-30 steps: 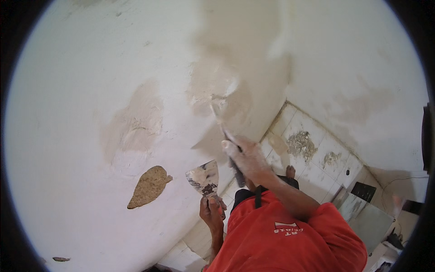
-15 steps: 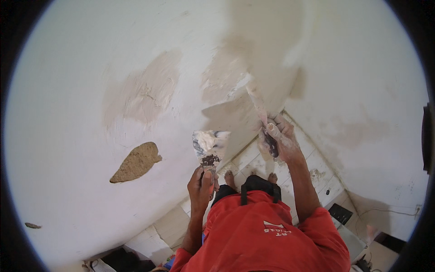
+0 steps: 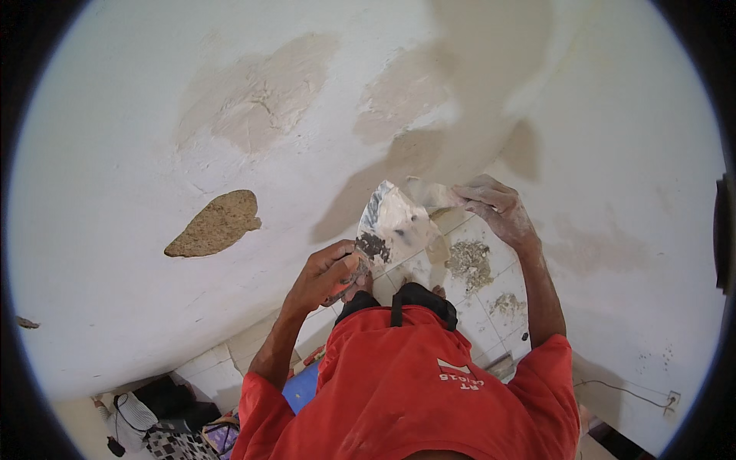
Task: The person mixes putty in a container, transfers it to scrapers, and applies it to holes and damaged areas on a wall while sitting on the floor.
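Note:
My left hand is wrapped round the handle of a wide putty knife. White putty covers most of that blade, with a dark worn area near the handle. From the right, my right hand, dusted with white, grips a narrower putty knife; its blade points left and meets or overlaps the wide blade's upper right edge. The fingers hide its handle. Beyond both tools stands the white wall, bearing a smoothed patch, another patch and a leaf-shaped bare hole.
Crumbled debris lies on the tiled floor near my feet. A second wall rises on the right, with a cable running to a socket. Bags and cloths sit at the lower left.
The narrow putty knife has come down from the wall and turned leftward to the wide blade. My left hand has tilted the wide knife rightward and raised it. The view has shifted.

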`<state>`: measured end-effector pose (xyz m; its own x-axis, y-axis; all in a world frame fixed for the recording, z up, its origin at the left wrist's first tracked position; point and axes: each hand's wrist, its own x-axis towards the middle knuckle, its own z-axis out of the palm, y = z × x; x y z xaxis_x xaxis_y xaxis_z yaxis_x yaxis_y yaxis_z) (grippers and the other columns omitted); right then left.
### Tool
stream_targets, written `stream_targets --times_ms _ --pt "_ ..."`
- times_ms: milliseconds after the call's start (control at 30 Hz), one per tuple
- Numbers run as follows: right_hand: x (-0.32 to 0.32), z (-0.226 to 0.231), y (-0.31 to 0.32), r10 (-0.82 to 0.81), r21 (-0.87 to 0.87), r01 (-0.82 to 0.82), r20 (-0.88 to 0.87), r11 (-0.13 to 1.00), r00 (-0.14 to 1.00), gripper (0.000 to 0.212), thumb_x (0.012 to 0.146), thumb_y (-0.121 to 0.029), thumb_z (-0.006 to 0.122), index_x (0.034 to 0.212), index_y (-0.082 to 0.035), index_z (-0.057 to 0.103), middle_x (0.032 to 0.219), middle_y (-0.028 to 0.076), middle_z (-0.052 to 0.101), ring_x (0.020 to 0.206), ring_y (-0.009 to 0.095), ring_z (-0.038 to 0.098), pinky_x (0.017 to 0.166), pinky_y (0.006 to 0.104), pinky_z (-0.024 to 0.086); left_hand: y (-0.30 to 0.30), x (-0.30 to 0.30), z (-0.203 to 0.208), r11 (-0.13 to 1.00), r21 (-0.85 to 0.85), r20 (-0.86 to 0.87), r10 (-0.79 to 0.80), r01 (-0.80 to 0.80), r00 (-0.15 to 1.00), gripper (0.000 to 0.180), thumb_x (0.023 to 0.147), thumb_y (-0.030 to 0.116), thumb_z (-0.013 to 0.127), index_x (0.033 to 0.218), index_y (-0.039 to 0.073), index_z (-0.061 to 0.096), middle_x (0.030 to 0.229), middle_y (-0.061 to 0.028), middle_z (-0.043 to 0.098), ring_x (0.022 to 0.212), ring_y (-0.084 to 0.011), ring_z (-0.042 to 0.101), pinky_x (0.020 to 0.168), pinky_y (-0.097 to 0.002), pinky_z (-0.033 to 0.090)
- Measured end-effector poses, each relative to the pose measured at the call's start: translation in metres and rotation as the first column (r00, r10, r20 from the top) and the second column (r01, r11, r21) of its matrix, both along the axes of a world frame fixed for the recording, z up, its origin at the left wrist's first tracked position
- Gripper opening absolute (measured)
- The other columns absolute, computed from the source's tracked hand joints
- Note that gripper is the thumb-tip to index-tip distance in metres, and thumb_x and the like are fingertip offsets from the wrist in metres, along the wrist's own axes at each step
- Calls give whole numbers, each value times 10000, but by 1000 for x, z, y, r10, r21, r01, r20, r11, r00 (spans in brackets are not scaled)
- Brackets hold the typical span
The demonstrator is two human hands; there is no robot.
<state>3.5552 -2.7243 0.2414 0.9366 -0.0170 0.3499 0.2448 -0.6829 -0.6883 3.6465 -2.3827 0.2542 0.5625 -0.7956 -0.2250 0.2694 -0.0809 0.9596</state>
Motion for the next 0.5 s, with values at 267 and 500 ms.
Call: stream_targets --times_ms 267,500 --pt "-30 52 -2 -238 -97 260 191 961 952 250 763 -101 726 1013 -80 726 926 55 674 786 234 644 750 367 497 -10 0 3 991 126 159 31 -52 987 227 997 181 457 1038 -2 586 775 -52 590 541 -98 512 476 -252 402" --pt "-19 113 23 -36 -848 126 126 514 991 329 793 -139 622 1115 -158 687 1056 35 663 959 189 610 769 362 435 -10 7 6 978 205 253 -11 -43 967 249 1011 172 482 1158 0 586 742 -11 571 551 -59 479 485 -236 402"
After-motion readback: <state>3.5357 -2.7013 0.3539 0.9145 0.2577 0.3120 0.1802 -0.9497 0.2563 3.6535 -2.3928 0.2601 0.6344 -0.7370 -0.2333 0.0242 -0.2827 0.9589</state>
